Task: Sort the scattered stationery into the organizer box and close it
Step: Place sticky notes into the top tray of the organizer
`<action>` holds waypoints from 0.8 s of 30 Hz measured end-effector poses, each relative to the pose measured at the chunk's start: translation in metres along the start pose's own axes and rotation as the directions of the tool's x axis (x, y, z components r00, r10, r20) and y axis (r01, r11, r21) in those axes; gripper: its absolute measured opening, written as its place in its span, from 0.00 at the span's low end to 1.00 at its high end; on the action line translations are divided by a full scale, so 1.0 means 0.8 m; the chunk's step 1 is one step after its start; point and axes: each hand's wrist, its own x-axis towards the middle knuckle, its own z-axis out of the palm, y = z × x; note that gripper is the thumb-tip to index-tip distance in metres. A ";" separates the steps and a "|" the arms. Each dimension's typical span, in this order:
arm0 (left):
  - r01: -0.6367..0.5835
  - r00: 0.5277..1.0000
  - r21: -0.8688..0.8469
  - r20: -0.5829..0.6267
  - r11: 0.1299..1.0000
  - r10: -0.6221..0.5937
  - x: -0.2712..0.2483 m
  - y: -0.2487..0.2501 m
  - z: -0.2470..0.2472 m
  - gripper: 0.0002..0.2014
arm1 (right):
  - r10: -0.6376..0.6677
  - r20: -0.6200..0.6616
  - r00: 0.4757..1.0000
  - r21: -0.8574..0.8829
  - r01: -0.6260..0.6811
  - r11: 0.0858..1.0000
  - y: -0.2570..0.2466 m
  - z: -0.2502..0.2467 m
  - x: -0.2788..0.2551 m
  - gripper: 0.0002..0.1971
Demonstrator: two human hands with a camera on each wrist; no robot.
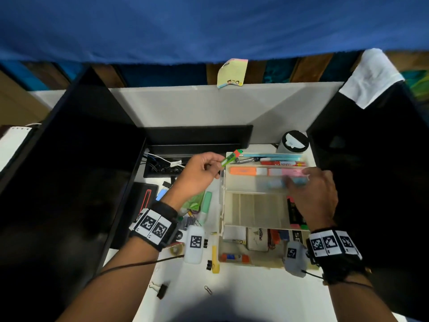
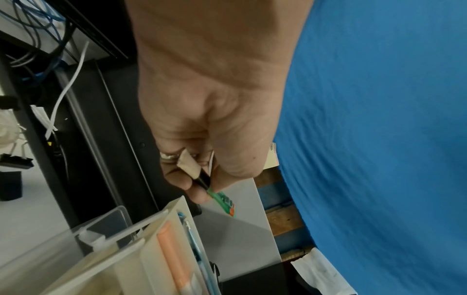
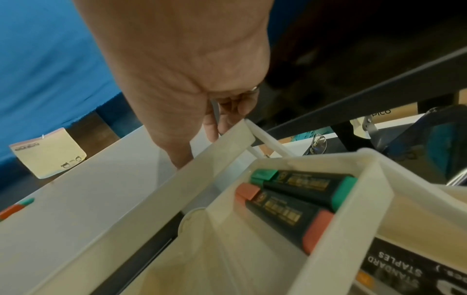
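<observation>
The cream organizer box (image 1: 223, 212) lies open on the white desk, its upper tray (image 1: 248, 185) holding orange (image 1: 242, 170) and pink (image 1: 291, 172) highlighters. My left hand (image 1: 217, 163) pinches a green pen (image 1: 231, 157) with an orange and green tip, held over the box's far left corner; the left wrist view shows the left hand (image 2: 202, 187) with the pen (image 2: 222, 200) above the tray wall (image 2: 151, 245). My right hand (image 1: 294, 182) reaches into the tray, fingers curled on a blurred light blue highlighter (image 1: 274, 183). In the right wrist view the right hand (image 3: 222, 119) dips behind the tray rim (image 3: 222, 143).
Loose on the desk lie a yellow cutter (image 1: 214, 259), binder clips (image 1: 161, 290), a paperclip (image 1: 208, 289) and a mint highlighter (image 1: 206, 205). Black highlighters (image 3: 303, 185) and a staples box (image 3: 404, 273) fill lower compartments. Dark monitors flank the desk; a lidded cup (image 1: 293, 141) stands behind.
</observation>
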 end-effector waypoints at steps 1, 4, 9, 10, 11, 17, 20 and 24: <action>-0.008 1.000 0.004 0.006 1.000 0.008 -0.003 0.002 0.002 0.10 | 0.005 -0.005 1.000 0.011 -0.005 1.000 0.001 0.000 0.001 0.31; -0.035 0.999 0.000 0.007 0.999 0.035 -0.009 0.004 0.008 0.11 | -0.003 -0.048 0.999 0.043 0.005 0.999 0.004 -0.004 0.003 0.27; -0.086 0.996 0.004 0.022 0.996 0.086 -0.014 0.004 0.018 0.09 | -0.144 0.014 0.989 0.045 0.144 0.989 -0.004 0.000 -0.008 0.31; -0.092 0.995 0.005 0.026 0.996 0.092 -0.014 0.003 0.019 0.08 | -0.143 0.050 0.989 0.044 0.140 0.989 -0.007 0.001 -0.010 0.33; -0.098 0.995 0.011 0.029 0.995 0.098 -0.015 0.002 0.019 0.08 | -0.135 0.086 0.987 0.042 0.131 0.990 -0.009 0.003 -0.011 0.35; -0.104 0.994 -0.022 0.025 0.994 0.104 -0.015 0.002 0.008 0.07 | -0.144 0.091 0.985 0.094 0.136 0.986 -0.017 0.001 -0.005 0.29; -0.103 0.994 -0.066 0.011 0.992 0.104 -0.015 0.001 -0.005 0.07 | -0.257 0.041 0.965 0.253 0.239 0.937 -0.031 0.000 -0.014 0.21; -0.068 0.995 -0.101 0.062 0.993 0.074 -0.014 -0.003 -0.013 0.08 | -0.497 0.183 0.848 0.561 0.325 0.761 -0.081 -0.018 -0.035 0.20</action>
